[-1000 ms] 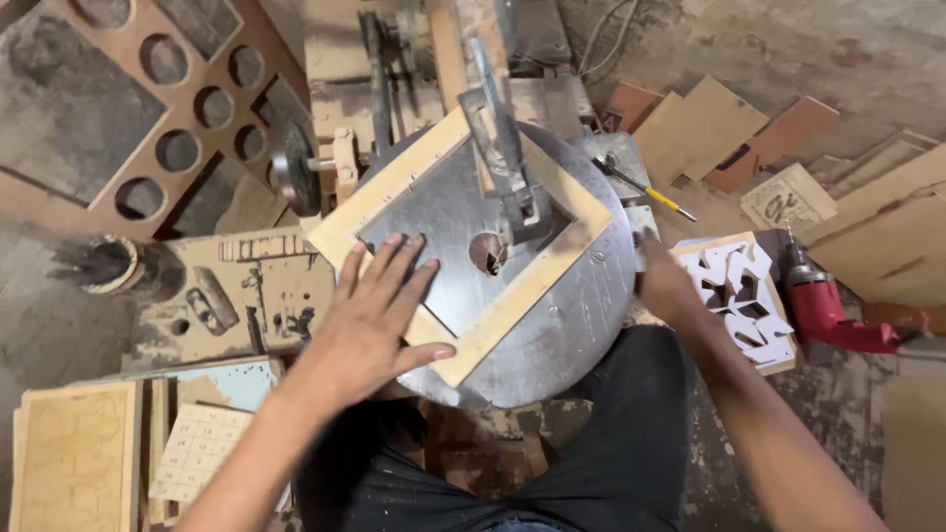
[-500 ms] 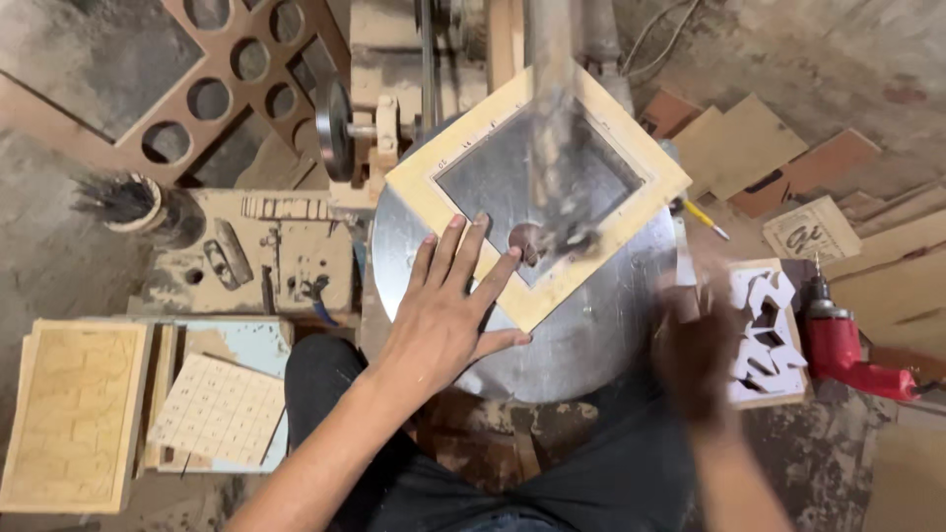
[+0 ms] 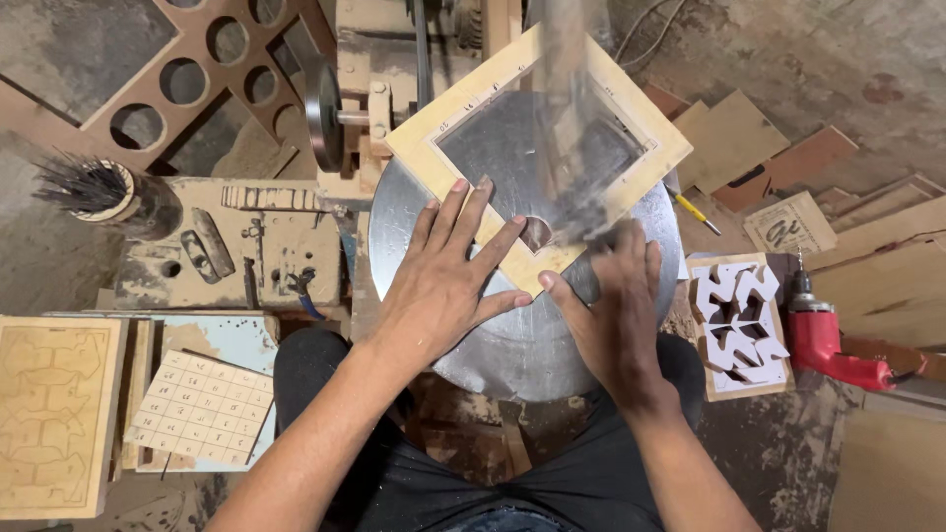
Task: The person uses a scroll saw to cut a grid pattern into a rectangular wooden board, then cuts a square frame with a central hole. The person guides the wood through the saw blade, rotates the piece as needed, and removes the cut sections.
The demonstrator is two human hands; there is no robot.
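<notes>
Square wooden frame (image 3: pixel 463 133) with a square cut-out, lying flat and turned diamond-wise on the round metal saw table (image 3: pixel 493 345), one corner toward the body; near corner just over the small hole (image 3: pixel 535 232) in the table's middle. Left hand (image 3: pixel 448 281) spread flat, fingers splayed, pressing on the frame's lower-left side and partly on the bare metal inside the cut-out; open, palm down, clamping nothing. Right hand (image 3: pixel 616 305) laid flat at the frame's near corner, thumb touching the wood edge, fingers extended upward and blurred; open as well, not closed round anything. Blurred upright saw arm (image 3: pixel 564 108) crossing the frame from above, down to a point just beside the right fingertips.

To the right of the table, white-faced board with fretwork cut-outs (image 3: pixel 741 320); just beyond, red power drill (image 3: pixel 823 340); yellow-handled screwdriver (image 3: pixel 695 212) near the table's rim. To the left, dusty bench with hand tools (image 3: pixel 232 256), tin of thin blades (image 3: pixel 94 192), brown panel with round holes (image 3: pixel 187 79); lower left, pale board marked with a grid (image 3: pixel 202 409) and carved wooden panel (image 3: pixel 54 414).
</notes>
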